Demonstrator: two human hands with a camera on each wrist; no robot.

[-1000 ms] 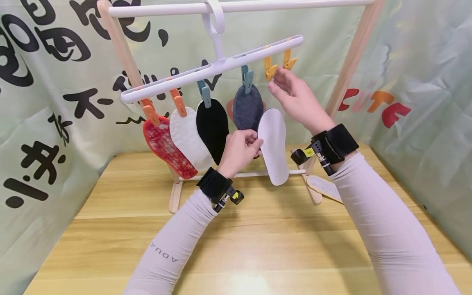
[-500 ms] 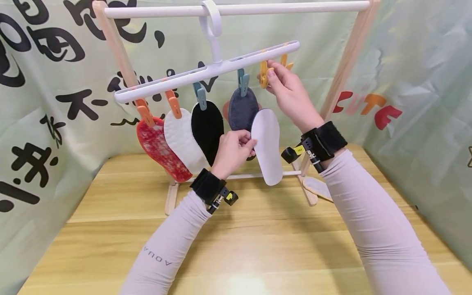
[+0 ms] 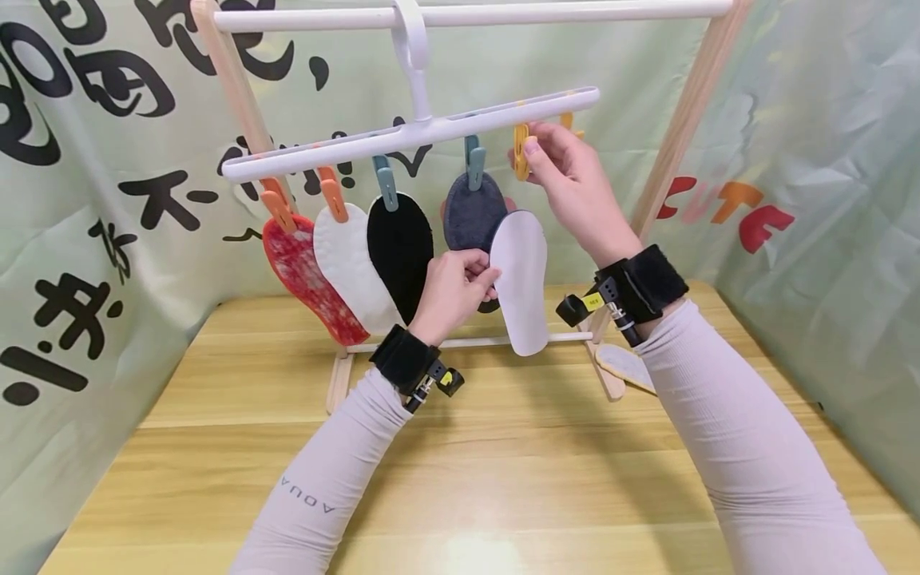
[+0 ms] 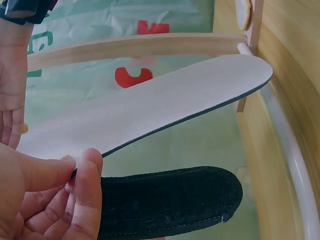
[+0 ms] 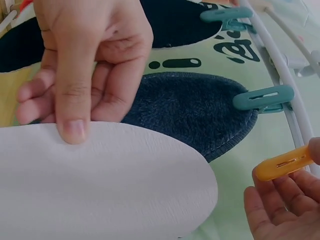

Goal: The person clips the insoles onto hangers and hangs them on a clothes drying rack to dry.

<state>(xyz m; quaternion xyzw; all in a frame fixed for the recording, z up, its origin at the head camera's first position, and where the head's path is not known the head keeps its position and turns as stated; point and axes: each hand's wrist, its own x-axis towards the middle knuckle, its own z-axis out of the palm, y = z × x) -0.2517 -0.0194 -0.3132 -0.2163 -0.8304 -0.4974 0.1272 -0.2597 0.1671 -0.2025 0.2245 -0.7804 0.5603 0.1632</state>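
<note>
A white insole (image 3: 521,279) with a dark edge is pinched at its side between the thumb and fingers of my left hand (image 3: 458,289). Up by the white hanger (image 3: 331,149), my right hand (image 3: 575,184) grips a yellow clothespin (image 3: 521,152) between thumb and fingers. In the right wrist view the yellow clothespin (image 5: 285,163) lies apart from the insole's rounded end. Just behind the left hand hangs a dark grey insole (image 3: 473,214) from a teal clothespin (image 3: 475,164). The second yellow clothespin (image 3: 567,120) is partly hidden behind the right hand.
Red (image 3: 312,275), white (image 3: 355,263) and black (image 3: 400,251) insoles hang on the hanger's left half. A wooden rack with a white top rail (image 3: 575,11) bears the hanger. Another insole (image 3: 624,366) lies on the table (image 3: 460,479) by the rack's right foot.
My right hand has closed its thumb and fingers on the nearer yellow clothespin. The hanger's right end has dropped slightly. My left hand keeps its pinch on the white insole.
</note>
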